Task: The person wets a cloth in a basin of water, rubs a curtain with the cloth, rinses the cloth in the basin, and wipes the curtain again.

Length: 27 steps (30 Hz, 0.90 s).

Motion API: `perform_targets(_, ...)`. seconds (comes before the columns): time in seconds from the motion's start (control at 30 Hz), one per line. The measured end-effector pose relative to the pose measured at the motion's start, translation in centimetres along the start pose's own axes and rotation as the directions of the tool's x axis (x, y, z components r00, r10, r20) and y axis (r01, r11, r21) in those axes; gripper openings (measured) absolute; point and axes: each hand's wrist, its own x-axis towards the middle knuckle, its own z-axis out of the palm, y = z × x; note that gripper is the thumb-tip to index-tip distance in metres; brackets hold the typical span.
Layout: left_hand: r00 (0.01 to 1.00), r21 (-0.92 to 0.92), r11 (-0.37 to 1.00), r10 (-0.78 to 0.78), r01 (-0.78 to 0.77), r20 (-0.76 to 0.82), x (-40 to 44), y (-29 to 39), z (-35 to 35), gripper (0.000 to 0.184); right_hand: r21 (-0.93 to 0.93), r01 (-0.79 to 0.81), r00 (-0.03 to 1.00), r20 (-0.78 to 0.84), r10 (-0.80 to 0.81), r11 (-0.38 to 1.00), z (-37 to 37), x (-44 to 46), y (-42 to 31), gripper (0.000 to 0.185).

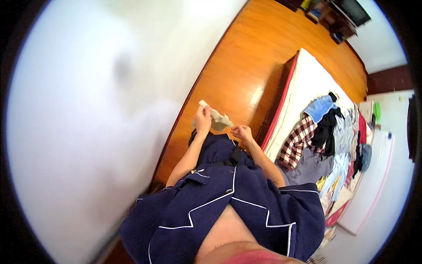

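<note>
Orange wood floor (237, 57), left hand (203, 121) and right hand (241, 133) pinching a pale cloth (218, 121) (its lower edge partly hidden).

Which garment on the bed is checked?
The dark-and-white one, lying just below the light-blue piece in this view and left of the black one; both neighbours lack its checks.

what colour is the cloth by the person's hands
The cloth is pale beige, close to cream; it shows best in the head view.
</note>
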Motion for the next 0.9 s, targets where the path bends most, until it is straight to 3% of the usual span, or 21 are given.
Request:
perform_targets(0.07, 0.994, -0.132, 0.991, 0.014, 0.0, 0.105, -2.8, 3.1, 2.5, 0.029, 0.344, -0.019, 0.994, -0.097, 0.056, 0.939, -1.2, -3.7, 0.7, 0.031)
perform_targets(0.1, 0.983, -0.043, 0.992, 0.122, -0.118, 0.133, 11.8, 8.2, 0.8, 0.029, 0.442, 0.05, 0.998, -0.044, -0.033, 0.896, 5.4, 5.1, -11.5, 0.031)
perform_targets(0.17, 0.941, 0.051, 0.975, 0.194, -0.216, 0.275, 13.0, 8.3, 4.5, 0.028, 0.193, 0.277, 0.946, -0.227, -0.232, 0.941, 4.3, 3.2, -13.7, 0.031)
perform_targets(0.23, 0.908, 0.013, 0.973, 0.209, -0.229, 0.363, 14.9, 9.0, 7.9, 0.026, 0.15, 0.35, 0.905, -0.308, -0.293, 0.925, 3.1, 4.1, -15.8, 0.037)
perform_targets(0.3, 0.896, -0.113, 0.982, 0.186, -0.153, 0.403, 17.5, 10.0, 9.7, 0.025, -0.007, 0.537, 0.781, -0.374, -0.5, 0.844, 4.0, 5.7, -18.2, 0.046)
perform_targets(0.37, 0.859, -0.092, 0.984, 0.176, -0.15, 0.481, 20.3, 12.5, 12.1, 0.024, -0.056, 0.544, 0.74, -0.438, -0.51, 0.837, 3.4, 6.6, -22.6, 0.056)
perform_targets(0.43, 0.841, -0.143, 0.988, 0.122, -0.054, 0.527, 22.0, 13.2, 14.7, 0.022, -0.239, 0.439, 0.711, -0.496, -0.498, 0.866, 3.1, 5.6, -27.5, 0.064)
perform_targets(0.47, 0.835, -0.139, 0.988, 0.127, -0.062, 0.535, 23.1, 13.6, 16.2, 0.022, -0.414, 0.485, 0.577, -0.511, -0.637, 0.771, 1.8, 8.6, -27.3, 0.063)
perform_targets(0.53, 0.785, -0.118, 0.991, 0.019, 0.069, 0.62, 26.4, 14.9, 19.1, 0.02, -0.418, 0.543, 0.531, -0.501, -0.683, 0.728, 0.2, 11.8, -30.1, 0.058)
perform_targets(0.57, 0.785, -0.123, 0.991, 0.033, 0.054, 0.618, 28.5, 15.2, 21.3, 0.02, -0.445, 0.581, 0.486, -0.481, -0.729, 0.681, -1.4, 13.1, -31.9, 0.053)
perform_targets(0.6, 0.77, -0.113, 0.994, 0.065, 0.009, 0.635, 30.3, 15.5, 22.7, 0.019, -0.434, 0.657, 0.413, -0.477, -0.776, 0.616, -2.6, 14.2, -33.6, 0.034)
perform_targets(0.63, 0.754, -0.099, 0.995, 0.088, -0.031, 0.651, 31.7, 15.8, 23.8, 0.019, -0.419, 0.665, 0.418, -0.477, -0.773, 0.619, -3.2, 14.6, -34.7, 0.034)
perform_targets(0.67, 0.773, -0.191, 0.979, 0.064, 0.075, 0.631, 33.1, 16.8, 25.5, 0.021, -0.386, 0.607, 0.496, -0.498, -0.711, 0.695, -5.0, 14.8, -36.6, 0.027)
perform_targets(0.7, 0.769, -0.193, 0.979, 0.076, 0.062, 0.635, 34.5, 18.1, 26.8, 0.021, -0.351, 0.544, 0.565, -0.518, -0.642, 0.762, -6.5, 15.4, -38.5, 0.021)
perform_targets(0.73, 0.795, -0.177, 0.979, 0.024, 0.105, 0.606, 36.0, 19.1, 27.8, 0.021, -0.413, 0.618, 0.433, -0.531, -0.728, 0.669, -7.6, 16.3, -40.4, 0.017)
perform_targets(0.77, 0.816, -0.174, 0.973, -0.022, 0.15, 0.577, 37.8, 20.4, 29.6, 0.021, -0.419, 0.619, 0.421, -0.538, -0.731, 0.665, -9.7, 17.1, -42.4, 0.017)
perform_targets(0.8, 0.815, 0.013, 0.997, 0.057, -0.079, 0.577, 40.2, 20.2, 30.7, 0.022, -0.408, 0.612, 0.468, -0.503, -0.726, 0.677, -11.5, 17.9, -43.7, 0.018)
perform_targets(0.9, 0.702, -0.17, 0.969, -0.006, 0.18, 0.712, 44.2, 20.2, 35.3, 0.031, -0.353, 0.566, 0.583, -0.467, -0.665, 0.745, -15.3, 19.1, -47.1, 0.023)
